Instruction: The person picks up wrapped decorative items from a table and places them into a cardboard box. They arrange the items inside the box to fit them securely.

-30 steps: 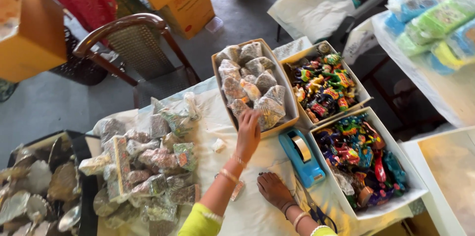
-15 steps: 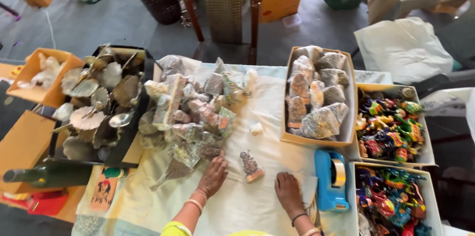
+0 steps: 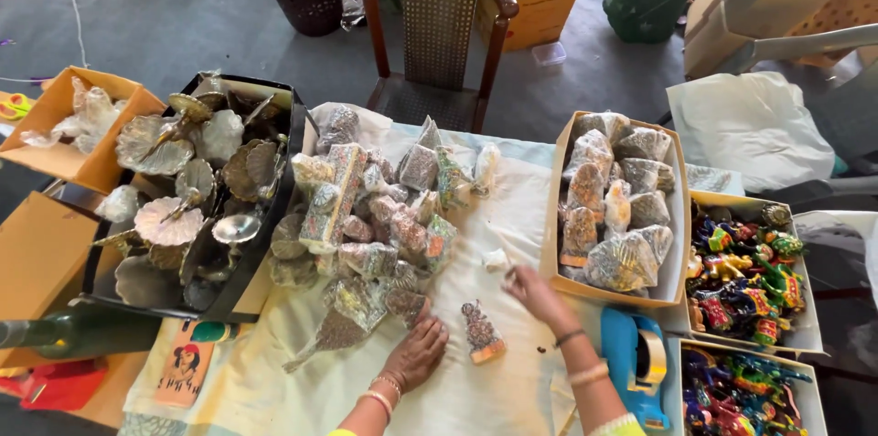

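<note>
My left hand (image 3: 416, 354) lies palm down on the pale cloth (image 3: 512, 207), its fingertips against the near edge of a pile of plastic-wrapped decorated pieces (image 3: 380, 216). It holds nothing. My right hand (image 3: 535, 294) reaches up-left, its fingers bunched near a small white scrap (image 3: 496, 259) and next to the corner of a cardboard box of wrapped pieces (image 3: 551, 258). Whether it pinches anything is unclear. One small wrapped figurine (image 3: 480, 333) lies on the cloth between my hands.
A blue tape dispenser (image 3: 633, 358) lies right of my right forearm. Two boxes of colourful figurines (image 3: 743, 271) stand at the right. A black tray of metal shell-shaped dishes (image 3: 274, 207) is at the left, a green bottle (image 3: 82, 331) below it. A wooden chair (image 3: 434, 33) stands behind the table.
My right hand has moved from flat on the cloth up toward the box of wrapped pieces. My left hand stays by the pile. The view has shifted slightly.
</note>
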